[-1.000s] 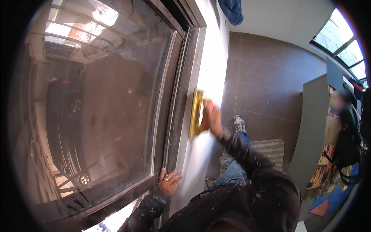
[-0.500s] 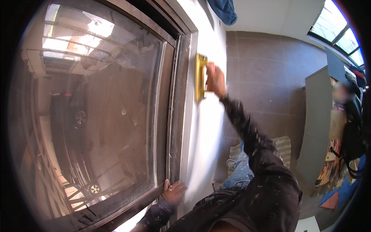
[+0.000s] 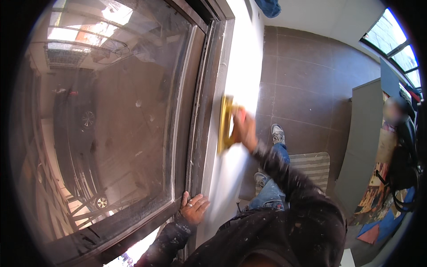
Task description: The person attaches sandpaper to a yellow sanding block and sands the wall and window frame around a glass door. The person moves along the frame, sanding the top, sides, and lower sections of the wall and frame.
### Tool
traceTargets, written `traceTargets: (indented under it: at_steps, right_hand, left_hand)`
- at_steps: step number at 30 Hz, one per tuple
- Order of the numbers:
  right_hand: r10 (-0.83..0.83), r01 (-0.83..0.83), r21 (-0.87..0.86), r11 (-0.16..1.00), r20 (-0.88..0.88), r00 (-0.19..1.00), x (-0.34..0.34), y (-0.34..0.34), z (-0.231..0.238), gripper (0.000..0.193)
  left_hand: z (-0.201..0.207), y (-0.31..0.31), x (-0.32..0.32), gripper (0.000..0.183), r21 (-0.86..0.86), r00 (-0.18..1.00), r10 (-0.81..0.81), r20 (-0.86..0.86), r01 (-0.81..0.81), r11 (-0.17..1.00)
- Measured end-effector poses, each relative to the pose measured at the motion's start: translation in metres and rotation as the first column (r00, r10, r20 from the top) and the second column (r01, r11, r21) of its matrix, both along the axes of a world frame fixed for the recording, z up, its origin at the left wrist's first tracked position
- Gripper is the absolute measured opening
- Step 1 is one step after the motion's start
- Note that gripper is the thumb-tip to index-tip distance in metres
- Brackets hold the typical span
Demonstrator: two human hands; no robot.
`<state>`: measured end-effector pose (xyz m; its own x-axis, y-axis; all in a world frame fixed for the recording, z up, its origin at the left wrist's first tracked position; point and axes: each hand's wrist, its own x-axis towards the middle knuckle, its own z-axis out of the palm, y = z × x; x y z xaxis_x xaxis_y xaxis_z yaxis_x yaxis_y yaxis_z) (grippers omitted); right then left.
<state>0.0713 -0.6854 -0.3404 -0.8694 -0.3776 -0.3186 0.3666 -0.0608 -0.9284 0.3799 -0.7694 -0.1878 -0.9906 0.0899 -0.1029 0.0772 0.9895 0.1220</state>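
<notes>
My right hand [image 3: 246, 132] grips the handle of a yellow float [image 3: 223, 129], its long flat plate against the white wall [image 3: 247, 58] beside the window frame. Hand and float are slightly smeared by motion. Nearer to me, my left hand [image 3: 194, 210] rests on the edge of the dark window frame [image 3: 183, 147] and the wall strip next to it. Its fingers are spread, a ring shows on one of them, and it holds nothing. Pale specks dot both dark sleeves.
A large glass pane [image 3: 129, 129] fills the left side, reflecting a car. A striped mat [image 3: 311, 171] lies on brown floor tiles [image 3: 307, 89] by my feet. To the right stands a grey cabinet [image 3: 358, 138] with a black bag [image 3: 402, 164] beyond it. Blue cloth [image 3: 269, 8] hangs at the top.
The float in my right hand has slid along the wall toward me. My left hand stays at the frame edge. My view has shifted a little, and one shoe now shows farther forward.
</notes>
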Motion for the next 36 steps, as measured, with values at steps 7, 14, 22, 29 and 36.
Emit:
traceTargets:
  at_steps: [7, 14, 22, 29, 36]
  right_hand:
    - [0.010, 0.029, -0.202, 0.979, 0.186, 0.983, 0.191, 0.037, 0.009, 0.042]
    - [-0.145, 0.147, -0.065, 0.987, 0.036, 0.989, -0.050, -0.017, 0.013, 0.041]
    - [-0.139, 0.118, -0.255, 0.960, -0.066, 0.988, -0.348, -0.055, 0.014, 0.046]
    - [-0.111, 0.105, -0.128, 0.986, -0.047, 0.993, -0.161, -0.030, 0.009, 0.060]
    - [-0.061, 0.092, -0.186, 0.978, 0.167, 0.984, 0.187, 0.027, 0.018, 0.040]
  left_hand:
    - [0.000, 0.000, -0.002, 0.015, -0.009, 0.999, 0.045, -0.006, -0.045, 0.999]
    - [-0.006, -0.001, 0.008, 0.015, -0.022, 1.000, 0.004, -0.005, -0.004, 1.000]
    - [-0.003, -0.003, 0.011, 0.016, 0.001, 0.998, -0.030, 0.057, 0.030, 1.000]
    - [-0.004, -0.005, 0.009, 0.018, 0.094, 0.999, 0.010, 0.052, -0.015, 0.996]
    - [-0.003, -0.003, 0.000, 0.015, 0.075, 0.995, 0.030, -0.095, -0.023, 0.997]
